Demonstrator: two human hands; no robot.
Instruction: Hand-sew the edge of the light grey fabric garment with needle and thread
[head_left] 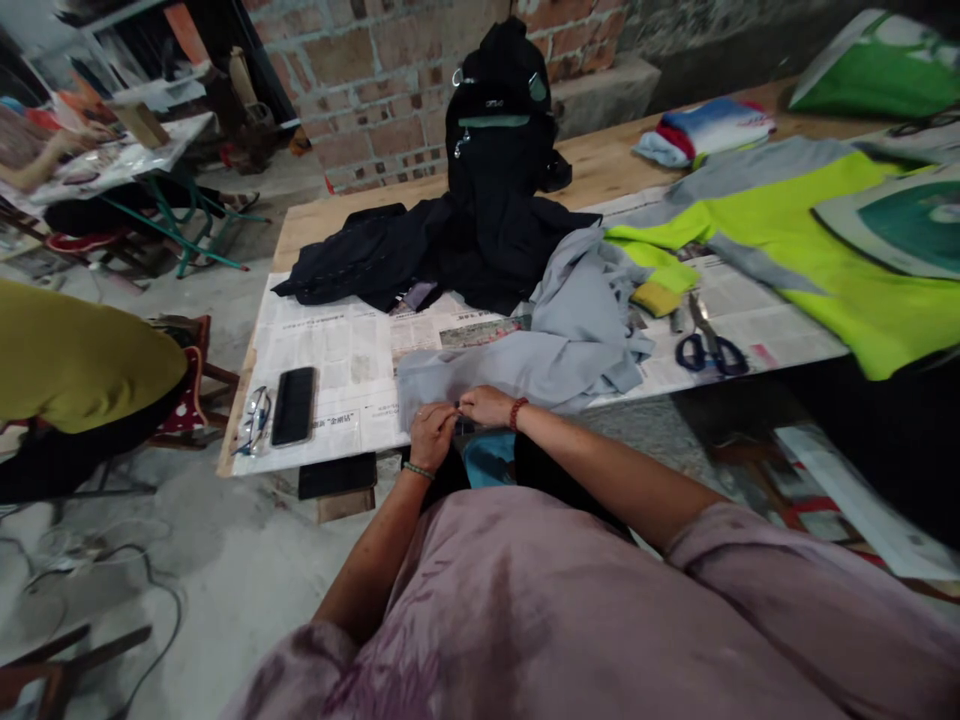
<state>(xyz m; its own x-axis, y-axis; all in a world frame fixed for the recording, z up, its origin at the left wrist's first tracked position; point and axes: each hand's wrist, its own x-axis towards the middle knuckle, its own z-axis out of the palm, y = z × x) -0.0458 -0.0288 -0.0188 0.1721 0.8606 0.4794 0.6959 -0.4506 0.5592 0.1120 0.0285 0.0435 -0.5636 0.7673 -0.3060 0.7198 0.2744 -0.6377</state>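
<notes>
A light grey garment (517, 368) lies bunched on newspaper along the table's front edge. My left hand (433, 432) is closed in a pinch at the garment's near left corner, with its fingertips on the cloth's edge. Fingertip to fingertip with it, my right hand (487, 408) also pinches. Between the right fingers there is a small dark spot, too small to name. Behind the grey cloth lies a dark garment (397, 250). Dark-handled scissors (709, 350) rest to the right of my hands.
A phone (293, 405) and glasses (255, 422) lie at the table's left end. A black backpack (495, 130) stands at the back. To the right are a yellow-grey garment (765, 215), an iron (900, 222) and a green bag (885, 75). A person in a yellow top (82, 355) sits at left.
</notes>
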